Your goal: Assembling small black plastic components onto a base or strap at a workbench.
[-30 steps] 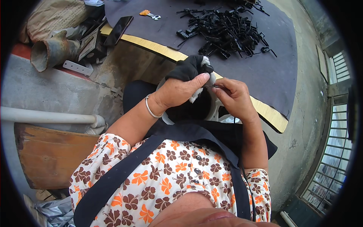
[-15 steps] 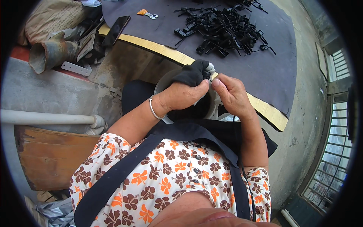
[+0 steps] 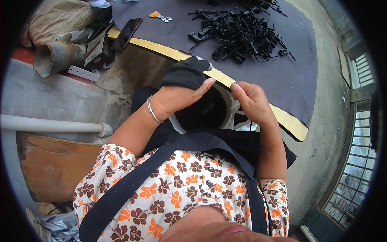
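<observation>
Bucket (image 3: 177, 124) with a pale rim is standing in front of the person's lap, its mouth facing up, and something black is lying inside (too dark for me to sort one piece from another). Off at the far left, a brown paper sack (image 3: 60, 22) is slumping, hiding whatever is in it.

The left hand (image 3: 179, 94) is hanging over the bucket's far left side, a black fabric covering (image 3: 183, 74) wrapping its fingers and the bare thumb pointing out; I cannot tell whether those fingers are gripping anything. The right hand (image 3: 254, 101) is curling closed by the opposite rim, thumb pressing toward forefinger; whether something thin is sitting in that pinch, I cannot tell. A gap is opening between the two hands, above the bucket's mouth.

Just beyond, the table's yellow edge (image 3: 222, 78) is curving past both hands. Black clip-like parts (image 3: 242, 36) are lying heaped on the dark grey cover (image 3: 296, 80), well back from that edge. An orange-handled wrench (image 3: 161, 17) is lying left of them, and a phone (image 3: 127, 33) is resting across the edge.
</observation>
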Demonstrator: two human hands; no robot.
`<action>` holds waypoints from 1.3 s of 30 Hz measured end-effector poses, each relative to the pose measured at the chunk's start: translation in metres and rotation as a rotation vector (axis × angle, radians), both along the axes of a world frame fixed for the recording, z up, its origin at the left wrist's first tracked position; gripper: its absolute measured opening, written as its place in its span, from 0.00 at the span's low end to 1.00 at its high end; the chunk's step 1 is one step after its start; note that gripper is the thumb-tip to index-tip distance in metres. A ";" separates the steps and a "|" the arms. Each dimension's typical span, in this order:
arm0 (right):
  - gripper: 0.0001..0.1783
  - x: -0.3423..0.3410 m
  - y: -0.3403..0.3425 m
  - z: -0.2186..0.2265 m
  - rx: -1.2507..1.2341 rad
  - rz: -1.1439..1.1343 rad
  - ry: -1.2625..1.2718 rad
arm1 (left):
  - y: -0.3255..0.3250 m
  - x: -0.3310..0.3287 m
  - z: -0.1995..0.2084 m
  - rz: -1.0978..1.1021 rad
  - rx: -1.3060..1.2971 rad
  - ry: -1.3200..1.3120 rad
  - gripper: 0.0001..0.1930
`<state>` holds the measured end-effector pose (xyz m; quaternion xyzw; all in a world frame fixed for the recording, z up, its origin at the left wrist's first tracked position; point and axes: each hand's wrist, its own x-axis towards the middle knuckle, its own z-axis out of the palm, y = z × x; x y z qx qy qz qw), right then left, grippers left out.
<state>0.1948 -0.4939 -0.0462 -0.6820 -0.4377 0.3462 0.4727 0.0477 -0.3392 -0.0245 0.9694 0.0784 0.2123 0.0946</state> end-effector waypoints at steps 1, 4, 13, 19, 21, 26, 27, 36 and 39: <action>0.20 0.000 -0.002 -0.001 -0.003 -0.008 0.000 | 0.005 0.008 -0.001 0.067 -0.047 0.024 0.16; 0.20 0.001 0.001 -0.005 0.075 -0.023 -0.070 | 0.021 0.044 -0.026 0.034 0.139 -0.106 0.14; 0.12 -0.003 -0.003 -0.004 0.186 -0.083 -0.208 | 0.020 0.038 -0.025 0.041 0.031 -0.161 0.09; 0.08 -0.015 0.007 -0.012 0.346 -0.256 -0.583 | -0.019 0.012 0.001 0.035 -0.622 -0.169 0.07; 0.07 -0.014 0.006 -0.017 0.376 -0.217 -0.538 | -0.026 0.009 0.021 0.050 -1.281 0.137 0.09; 0.07 -0.009 0.002 -0.016 0.185 -0.109 -0.079 | -0.025 0.007 0.011 -0.163 -1.051 -0.127 0.13; 0.08 -0.008 0.001 -0.017 0.100 -0.051 0.140 | -0.027 0.008 0.006 -0.223 -0.955 -0.204 0.14; 0.15 -0.008 -0.004 0.000 -0.005 0.127 0.455 | -0.030 0.020 -0.001 -0.271 -0.773 -0.170 0.13; 0.14 -0.011 -0.005 0.003 0.009 0.154 0.534 | -0.028 0.024 -0.004 -0.246 -0.769 -0.240 0.13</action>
